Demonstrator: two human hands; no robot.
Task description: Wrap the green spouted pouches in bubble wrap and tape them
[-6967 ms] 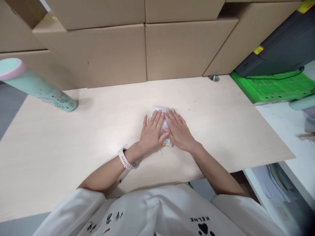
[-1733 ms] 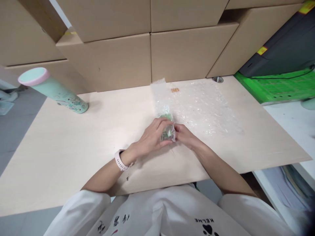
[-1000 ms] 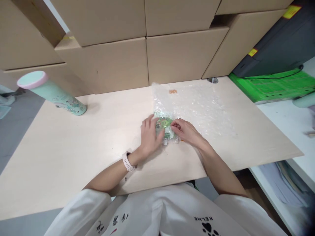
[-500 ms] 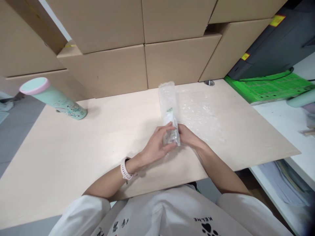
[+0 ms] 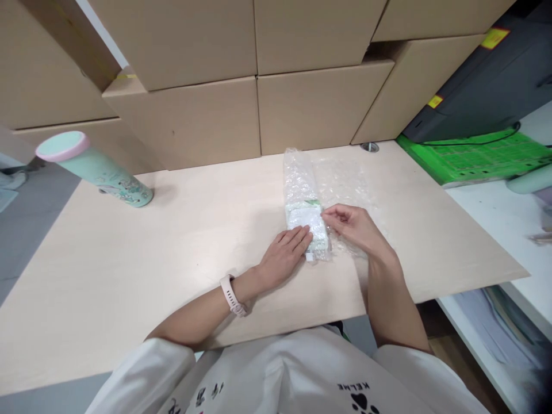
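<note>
A small white box with a green corner (image 5: 297,216) lies flat on the table, partly wrapped in clear bubble wrap (image 5: 299,175). The wrap stretches out beyond the box and over to its right. My left hand (image 5: 287,253) rests on the near part of the box, fingers stretched out flat. At the box's right edge, my right hand (image 5: 356,227) has thumb and fingertips pinched together on the bubble wrap. A pale pink watch band (image 5: 232,296) circles my left wrist.
A mint-green tumbler with a pink rim (image 5: 112,178) stands at the table's left. Stacked cardboard boxes (image 5: 194,121) line the back. To the right are a green crate (image 5: 474,155) and a dark machine (image 5: 487,86). The wooden table's (image 5: 150,259) front edge is close to my body.
The wrapped box has turned from standing narrow between my hands to lying flat. My left hand has flattened onto it, and my right hand has come round to its right edge.
</note>
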